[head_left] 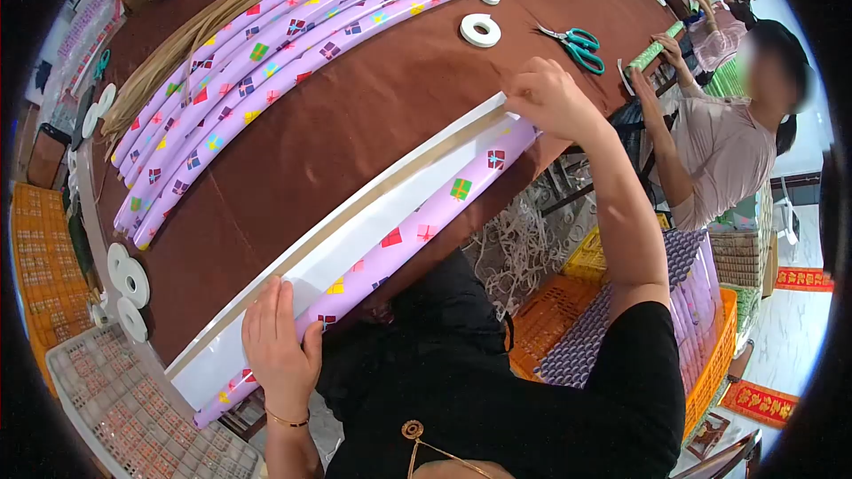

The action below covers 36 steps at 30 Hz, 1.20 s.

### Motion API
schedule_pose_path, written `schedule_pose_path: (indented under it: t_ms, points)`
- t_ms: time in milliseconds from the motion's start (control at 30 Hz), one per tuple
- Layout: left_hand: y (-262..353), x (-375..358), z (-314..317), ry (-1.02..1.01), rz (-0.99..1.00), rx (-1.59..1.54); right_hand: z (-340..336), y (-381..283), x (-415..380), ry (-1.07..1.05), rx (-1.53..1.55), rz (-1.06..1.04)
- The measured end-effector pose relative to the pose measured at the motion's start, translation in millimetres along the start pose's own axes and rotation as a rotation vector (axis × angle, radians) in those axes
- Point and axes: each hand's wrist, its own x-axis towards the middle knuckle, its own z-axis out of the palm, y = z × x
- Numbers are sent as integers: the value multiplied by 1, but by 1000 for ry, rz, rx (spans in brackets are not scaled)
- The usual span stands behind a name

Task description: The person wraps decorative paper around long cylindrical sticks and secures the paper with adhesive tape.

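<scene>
A lilac gift-wrap roll with a present-box print lies along the table's near edge, its white inner side partly unrolled. A narrow tan strip runs lengthwise over that white side. My left hand rests flat across the paper near the roll's lower left end, fingers stretched out. At the upper right end, my right hand has its fingers pinched together at the end of the tan strip; the fingertips are partly hidden.
Several finished lilac rolls lie at the back left of the brown-covered table. White tape rolls and green-handled scissors are beyond my right hand. A co-worker at the right holds a green roll. Orange crates stand below.
</scene>
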Motion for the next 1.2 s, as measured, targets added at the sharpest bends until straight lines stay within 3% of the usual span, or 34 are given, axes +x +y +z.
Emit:
schedule_pose_path:
  t_ms: [800, 900, 967, 1067, 1200]
  points:
    - [-3, -1, 1, -35, -9, -18, 20, 17, 9, -26, 1, 411]
    - [-2, 0, 0, -26, -12, -24, 29, 34, 6, 114, -145, 446]
    - [-1, 1, -1, -19, -19, -35, 25, 19, 4, 188, -297, 506]
    - [-2, 1, 0, -9, -8, -32, 19, -42, 10, 301, -185, 426]
    - [-2, 1, 1, 0, 15, -19, 36, -126, 12, 73, -105, 270]
